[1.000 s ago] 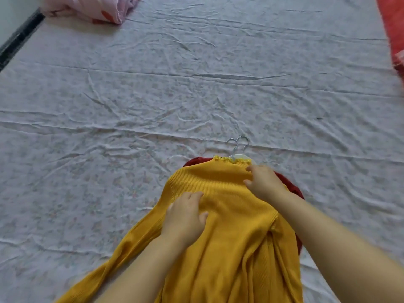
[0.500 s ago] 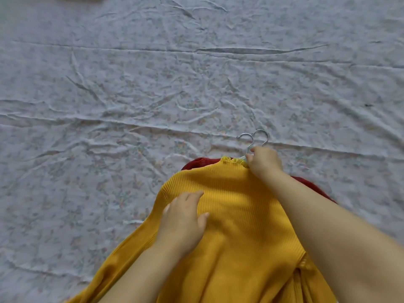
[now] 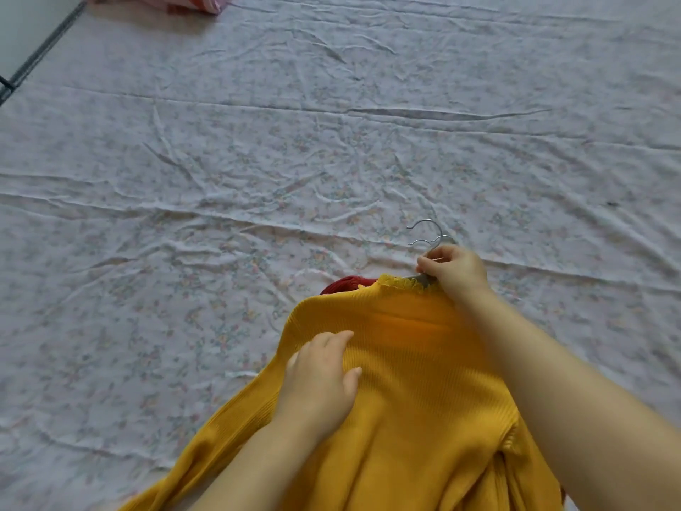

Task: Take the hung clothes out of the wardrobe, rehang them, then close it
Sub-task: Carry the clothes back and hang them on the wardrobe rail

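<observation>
A mustard-yellow ribbed sweater (image 3: 416, 392) lies on the bed sheet (image 3: 258, 171), on top of a dark red garment (image 3: 346, 282) of which only a small edge shows by the collar. Two metal hanger hooks (image 3: 429, 234) stick out past the yellow collar. My right hand (image 3: 455, 269) pinches the hanger neck just above the collar. My left hand (image 3: 318, 378) rests flat on the sweater's left shoulder area, fingers relaxed. The hanger bodies are hidden inside the clothes.
The wrinkled floral sheet covers the whole bed. A pink bundle of fabric (image 3: 177, 1) lies at the far top left. A dark bed edge (image 3: 40, 53) runs along the left, with a light wall or floor beyond it.
My right hand moved from the sweater's right shoulder up to the collar and took hold of the hanger neck. My left hand stayed on the sweater. The camera view shifted.
</observation>
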